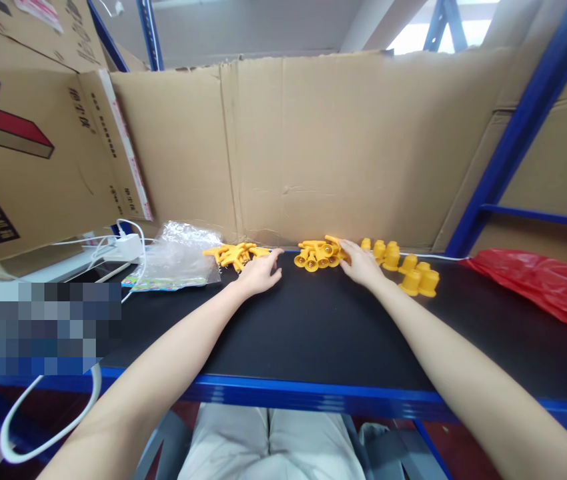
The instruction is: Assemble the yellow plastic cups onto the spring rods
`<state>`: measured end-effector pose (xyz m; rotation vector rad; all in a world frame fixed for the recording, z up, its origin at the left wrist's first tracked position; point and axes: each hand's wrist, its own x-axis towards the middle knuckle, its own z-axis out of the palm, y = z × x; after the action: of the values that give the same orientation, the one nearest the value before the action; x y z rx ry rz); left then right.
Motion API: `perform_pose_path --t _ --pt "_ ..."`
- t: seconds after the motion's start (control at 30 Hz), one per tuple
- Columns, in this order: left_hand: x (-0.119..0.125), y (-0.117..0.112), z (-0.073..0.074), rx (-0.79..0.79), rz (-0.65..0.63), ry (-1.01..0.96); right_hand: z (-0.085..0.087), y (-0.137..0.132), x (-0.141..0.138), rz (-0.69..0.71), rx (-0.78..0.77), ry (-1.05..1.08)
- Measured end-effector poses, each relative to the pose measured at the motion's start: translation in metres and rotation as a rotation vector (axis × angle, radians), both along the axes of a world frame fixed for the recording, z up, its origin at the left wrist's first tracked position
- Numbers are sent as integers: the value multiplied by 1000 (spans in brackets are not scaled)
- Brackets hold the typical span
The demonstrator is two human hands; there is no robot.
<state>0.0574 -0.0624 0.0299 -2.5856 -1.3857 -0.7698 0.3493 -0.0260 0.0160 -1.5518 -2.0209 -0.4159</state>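
Both my arms reach forward over a black work surface [313, 333]. My left hand [259, 272] lies palm down with fingers stretched out, just right of a small heap of flat yellow plastic pieces [233, 254]. My right hand [361, 265] rests with fingers extended, its fingertips touching a cluster of yellow parts with small bulbs [317, 253]. Behind and to the right of that hand stand several yellow caps [408, 268]. Neither hand visibly holds anything.
A clear plastic bag [178, 257] lies at the left, beside a white power strip with cables [123, 248]. A red plastic bag [538, 283] sits at the right. Cardboard sheets [338, 147] wall the back; a blue shelf post [518, 133] rises at right.
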Motion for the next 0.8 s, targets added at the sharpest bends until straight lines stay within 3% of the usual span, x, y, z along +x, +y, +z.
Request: perform_pose_path --t 0.27,0.5,0.63,0.73,0.8 --pt "0 -1 1 -17 -5 9 3 -8 -7 15 -142 -56" --pt "-11 11 3 115 177 -2 10 -15 -11 -70 -234 -108" --pt "-20 18 -1 116 325 4 21 -19 -5 -171 -308 -141" --pt "-23 21 -6 11 349 53 26 -17 10 -310 -352 -145" --pt "-23 23 -9 -66 344 75 26 -11 26 -404 -299 -80"
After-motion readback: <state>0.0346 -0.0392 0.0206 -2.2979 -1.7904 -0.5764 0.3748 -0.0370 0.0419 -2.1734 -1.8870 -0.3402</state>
